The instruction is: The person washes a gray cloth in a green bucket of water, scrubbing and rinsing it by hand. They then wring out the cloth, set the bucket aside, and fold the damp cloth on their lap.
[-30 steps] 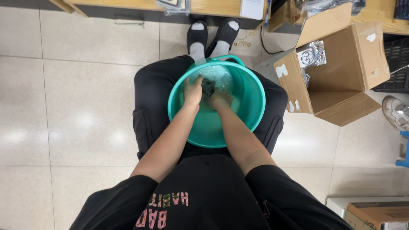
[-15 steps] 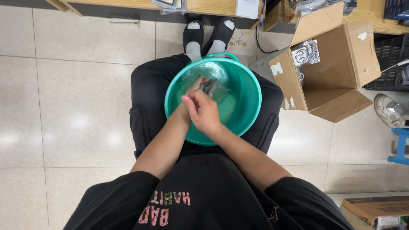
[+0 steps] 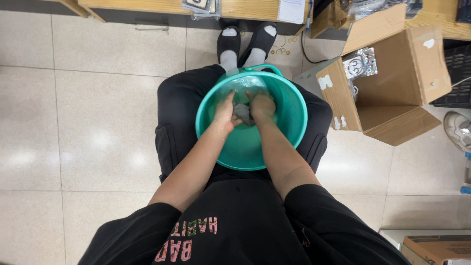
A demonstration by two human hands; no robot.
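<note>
Teal basin (image 3: 294, 118) sits on the lap, water in it. Both hands are down inside: left hand (image 3: 223, 114) and right hand (image 3: 262, 107) closed around a grey cloth (image 3: 242, 113) bunched between them. Looks soft, soggy, probably slippery, so grab it by the bunched ends.

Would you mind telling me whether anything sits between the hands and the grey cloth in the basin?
Nothing visible does: the left hand and right hand both grip the grey cloth directly, inside the teal basin on the lap.
</note>
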